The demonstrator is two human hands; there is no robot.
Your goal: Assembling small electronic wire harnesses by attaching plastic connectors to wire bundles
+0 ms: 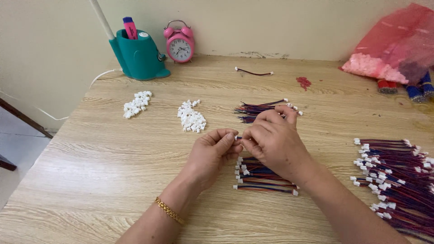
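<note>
Left hand [212, 151] & right hand [271, 138] pinch one wire end [238, 137] between fingers, seating a connector; next likely needs pressing it home.

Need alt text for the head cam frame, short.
Two bare hands, left hand and right hand, pinch a small white connector together above a wooden table. Bundles of red-blue wires lie beneath; white connector piles and a pink alarm clock sit behind.

Soft even daylight, faint shadows, no glare, sharp focus, slight edge distortion
</note>
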